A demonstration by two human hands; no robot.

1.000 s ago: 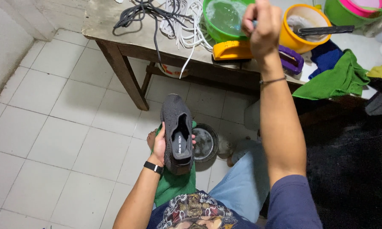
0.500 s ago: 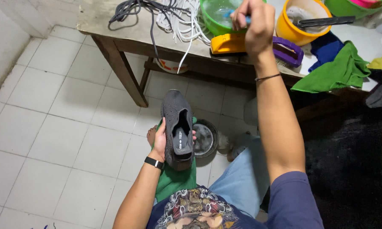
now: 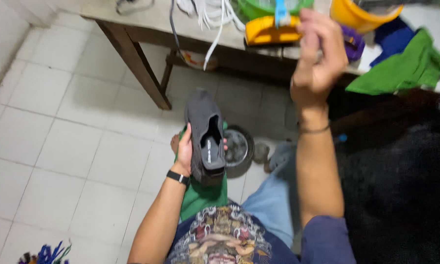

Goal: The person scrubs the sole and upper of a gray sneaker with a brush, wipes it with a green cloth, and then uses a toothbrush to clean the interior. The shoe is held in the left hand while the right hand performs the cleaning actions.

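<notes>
My left hand (image 3: 184, 149) holds a dark grey slip-on shoe (image 3: 206, 134) from below, opening up, toe pointing away from me. A green cloth (image 3: 200, 198) hangs under the shoe and hand, over my lap. My right hand (image 3: 317, 61) is raised in front of the table edge with its fingers closed. A small blue object (image 3: 280, 12) sticks up at its fingertips; it is blurred and I cannot tell what kind of thing it is. A black band is on my left wrist and a thin bracelet on my right.
A wooden table (image 3: 146, 22) carries white cables (image 3: 215, 19), a green bowl (image 3: 259, 7), a yellow block (image 3: 266, 32), a yellow tub (image 3: 359, 14) and green cloth (image 3: 400, 71). A metal bowl (image 3: 238, 146) stands on the white tiled floor (image 3: 68, 142).
My right hand has drawn back from the table top toward me and risen, fingers still closed. The view has shifted downward. The left hand keeps the shoe in the same place.
</notes>
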